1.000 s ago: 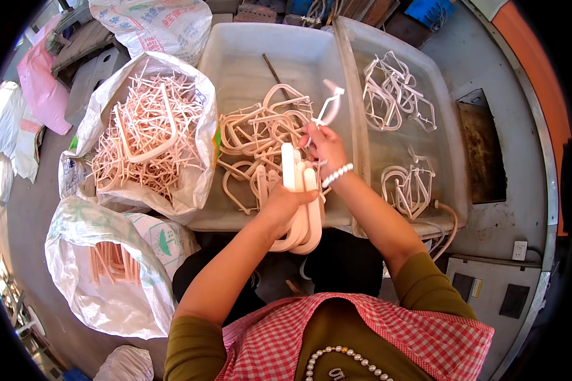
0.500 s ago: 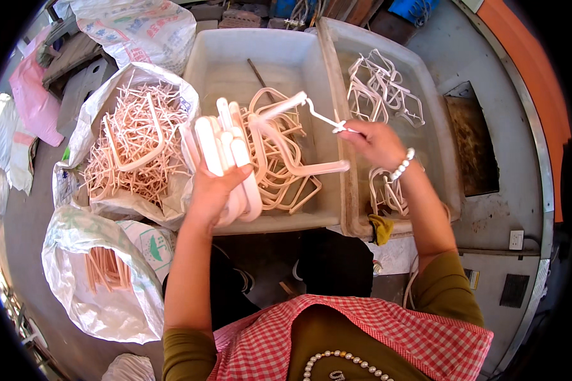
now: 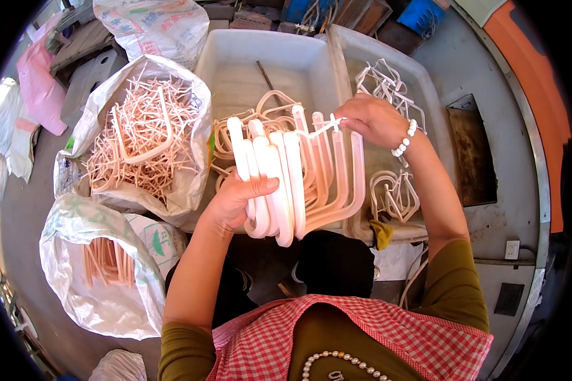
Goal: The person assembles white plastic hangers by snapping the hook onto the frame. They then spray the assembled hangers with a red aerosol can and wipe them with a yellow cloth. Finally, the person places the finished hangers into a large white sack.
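My left hand [image 3: 236, 200] is closed around several thick, pale pink U-shaped plastic pieces [image 3: 273, 181], held upright above the tub's near edge. Their left legs look overexposed, while their right legs rise just below my other hand. A thin white branched strip [image 3: 318, 131] reaches across the tops of the legs. Its cross-shaped end is pinched in the fingers of my right hand [image 3: 376, 122]. Whether the strip is joined to the pieces I cannot tell. Behind the bundle, similar bent pieces [image 3: 274, 96] lie piled in a pale tub [image 3: 211, 51], partly hidden.
At left, a white sack [image 3: 203, 89] brims with thin pink branched scraps [image 3: 143, 120]. A nearer plastic bag [image 3: 102, 317] contains pink sticks [image 3: 108, 261]. The right tub [image 3: 419, 73] holds white bent frames [image 3: 395, 197]. A yellow cloth [image 3: 381, 235] hangs on its near edge.
The U-shaped bundle has moved right and turned, bringing its right legs upright. My right hand has come slightly upward, still pinching the white strip, whose slanting span now lies nearly level over the legs.
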The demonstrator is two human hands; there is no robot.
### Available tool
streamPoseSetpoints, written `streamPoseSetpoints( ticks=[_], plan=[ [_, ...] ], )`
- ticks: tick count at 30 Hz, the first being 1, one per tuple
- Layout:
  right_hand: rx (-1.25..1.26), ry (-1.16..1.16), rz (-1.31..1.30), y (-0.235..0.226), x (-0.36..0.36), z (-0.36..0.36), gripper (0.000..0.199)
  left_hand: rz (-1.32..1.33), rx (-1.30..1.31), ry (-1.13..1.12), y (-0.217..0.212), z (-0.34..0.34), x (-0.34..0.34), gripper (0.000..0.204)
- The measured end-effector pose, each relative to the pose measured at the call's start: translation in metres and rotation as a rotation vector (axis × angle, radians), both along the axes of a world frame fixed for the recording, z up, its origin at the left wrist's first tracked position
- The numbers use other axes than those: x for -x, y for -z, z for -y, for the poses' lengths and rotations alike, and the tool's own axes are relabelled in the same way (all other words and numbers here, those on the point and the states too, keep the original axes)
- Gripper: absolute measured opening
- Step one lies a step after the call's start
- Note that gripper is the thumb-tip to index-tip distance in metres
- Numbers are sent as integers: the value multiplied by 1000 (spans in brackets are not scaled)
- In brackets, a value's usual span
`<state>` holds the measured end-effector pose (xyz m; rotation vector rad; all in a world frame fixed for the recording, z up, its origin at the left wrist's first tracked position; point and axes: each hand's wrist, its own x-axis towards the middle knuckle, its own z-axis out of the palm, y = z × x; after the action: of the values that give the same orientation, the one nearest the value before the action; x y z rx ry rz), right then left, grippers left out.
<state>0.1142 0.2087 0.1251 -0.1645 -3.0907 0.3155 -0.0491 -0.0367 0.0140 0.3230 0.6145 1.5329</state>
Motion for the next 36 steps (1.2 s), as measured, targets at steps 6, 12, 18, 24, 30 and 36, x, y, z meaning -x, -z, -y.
streamPoseSetpoints(
  ticks=[6,12,18,24,30,36],
  plan=[
    [-192,41,-41,8,-2,1,16,46,28,-11,-2,6,4,41],
    [-398,46,-48,0,7,19,13,-6,40,-38,-4,-1,-8,43],
    [-498,159,-71,2,4,42,11,-85,78,-148,-9,-5,-9,43],
    [-501,203,218,12,-16,157,6,-831,121,-382,19,-14,-23,54],
    [-444,90,483,-17,-12,162,7,-1278,351,-171,11,-2,-40,63],
    [-487,-417,439,-74,44,145,10,-1338,260,-34,17,3,-59,51]
  ],
)
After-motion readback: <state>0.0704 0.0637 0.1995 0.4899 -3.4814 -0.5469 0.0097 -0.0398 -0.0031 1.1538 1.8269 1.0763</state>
